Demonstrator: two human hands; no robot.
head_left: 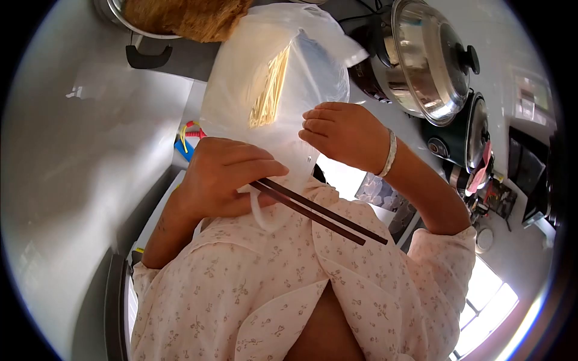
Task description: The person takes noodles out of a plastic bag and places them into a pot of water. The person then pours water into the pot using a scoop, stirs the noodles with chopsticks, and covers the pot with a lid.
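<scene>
A translucent white plastic bag [232, 84] stands mouth toward me, with a bundle of thin pale-yellow sticks, like dry noodles [269, 90], inside. My left hand [224, 171] is closed at the bag's near left edge. It grips a pair of dark chopsticks [325, 213], which point down to the right across my shirt. A loop of the bag's handle hangs below that hand. On the bag's right side, my right hand [349, 133] has its fingers bent against the plastic, closed on the edge. The fingertips are partly hidden.
At the upper left a pot with a black handle [147, 58] holds a brown, rough-surfaced mass [186, 17]. A lidded steel pot [421, 60] stands at the upper right, with a dark green cooker [457, 135] beside it. A blue item [185, 148] lies beyond my left hand.
</scene>
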